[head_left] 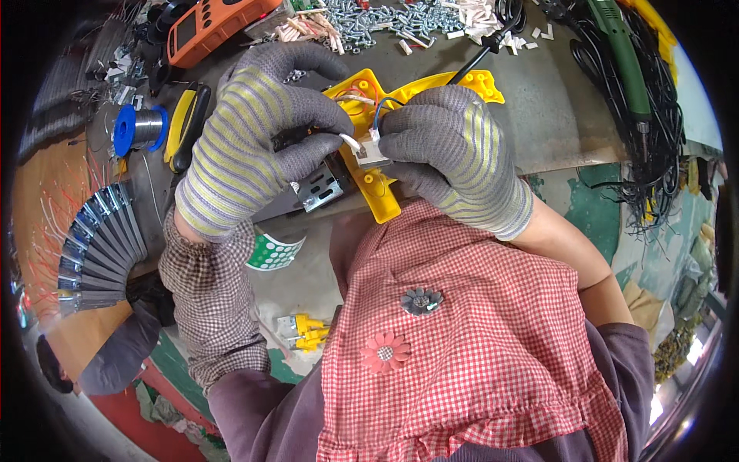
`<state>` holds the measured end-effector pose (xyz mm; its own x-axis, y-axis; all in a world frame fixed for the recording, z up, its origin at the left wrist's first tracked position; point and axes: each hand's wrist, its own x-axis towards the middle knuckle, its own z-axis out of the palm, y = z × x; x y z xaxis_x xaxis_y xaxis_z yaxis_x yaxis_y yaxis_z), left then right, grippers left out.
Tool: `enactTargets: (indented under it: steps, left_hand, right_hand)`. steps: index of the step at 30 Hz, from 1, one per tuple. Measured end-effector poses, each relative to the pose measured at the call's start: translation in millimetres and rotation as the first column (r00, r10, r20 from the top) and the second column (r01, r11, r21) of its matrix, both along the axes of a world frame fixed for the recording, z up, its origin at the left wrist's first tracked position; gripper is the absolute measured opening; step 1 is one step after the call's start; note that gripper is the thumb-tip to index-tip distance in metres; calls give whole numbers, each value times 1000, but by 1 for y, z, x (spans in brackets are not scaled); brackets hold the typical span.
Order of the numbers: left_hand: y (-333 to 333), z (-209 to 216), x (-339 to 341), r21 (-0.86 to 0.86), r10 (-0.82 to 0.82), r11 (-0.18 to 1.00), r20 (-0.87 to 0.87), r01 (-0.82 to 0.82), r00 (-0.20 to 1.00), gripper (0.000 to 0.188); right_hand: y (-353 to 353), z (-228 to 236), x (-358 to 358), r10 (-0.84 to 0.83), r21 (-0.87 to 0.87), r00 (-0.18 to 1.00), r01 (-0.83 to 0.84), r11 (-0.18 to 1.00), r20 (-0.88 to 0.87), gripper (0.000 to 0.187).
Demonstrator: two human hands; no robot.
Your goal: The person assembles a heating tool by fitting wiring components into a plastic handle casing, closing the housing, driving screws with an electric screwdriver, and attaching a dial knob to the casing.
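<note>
Both of my hands wear grey knitted gloves with yellow-green stripes. My left hand [258, 142] is closed, pinching a short white sleeve [351, 142] between thumb and forefinger. Just to its right, my right hand [462, 158] grips a small white-and-metal block [371, 154] with a blue wire [379, 112] rising from it. Under both hands lies an open yellow plastic housing [377, 192] with wires inside and a black cord [473, 65] at its far right arm. A slotted metal bracket [319, 189] sits beside the housing, below my left hand.
Screws [377, 27] and white sleeves [477, 17] are heaped at the back. An orange multimeter [212, 31], solder spool [140, 129], yellow-black pliers [187, 127] and stacked dark parts [104, 250] stand left. A green power screwdriver [622, 61] and black cables [589, 58] lie right.
</note>
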<state>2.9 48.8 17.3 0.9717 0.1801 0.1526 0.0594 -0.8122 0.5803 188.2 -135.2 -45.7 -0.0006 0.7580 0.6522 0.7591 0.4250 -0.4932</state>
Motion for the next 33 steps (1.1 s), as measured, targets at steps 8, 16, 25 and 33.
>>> enactTargets:
  steps: [8,16,25,33]
  left_hand:
    - [1,23,11,440,-151,890,29,123,988,30]
    - [-20,3,4,95,169,979,109,-180,980,21]
    - [-15,-12,7,293,14,956,62,-32,998,18]
    - [-15,-20,7,411,49,906,147,-106,988,20]
  right_hand:
    - [0,-4,1,9,-18,1000,-9,1000,15,37]
    - [-5,-11,3,18,-54,999,-16,998,30,39]
    - [-3,-11,1,48,-32,999,-47,998,10,34]
    - [0,-12,-1,-1,-47,996,-3,999,-94,27]
